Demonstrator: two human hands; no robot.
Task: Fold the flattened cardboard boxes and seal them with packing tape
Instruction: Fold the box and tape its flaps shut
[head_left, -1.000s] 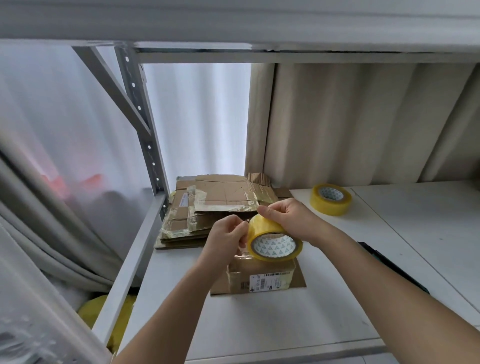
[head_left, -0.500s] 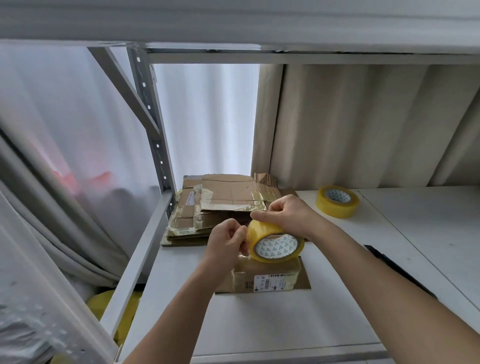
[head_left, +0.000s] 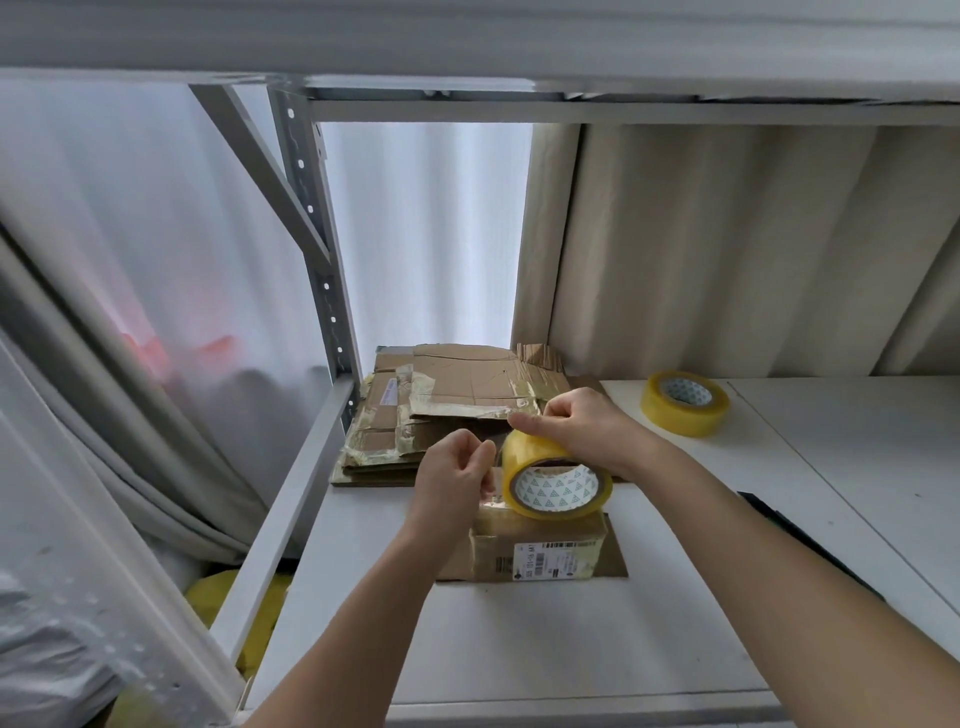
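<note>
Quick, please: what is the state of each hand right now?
Left hand: fingers pinched, seemingly on the tape's loose end; hard to confirm.
Right hand: grip on the tape roll.

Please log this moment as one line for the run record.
right hand: holds tape roll | left hand: pinches tape end | box: on shelf | spare roll: untouched

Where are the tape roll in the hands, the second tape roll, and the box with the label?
held tape roll (head_left: 558, 486), head view, on its patterned inner core.
spare tape roll (head_left: 683, 402), head view, on its yellow outer side.
labelled box (head_left: 540, 553), head view, on its taped front face.
</note>
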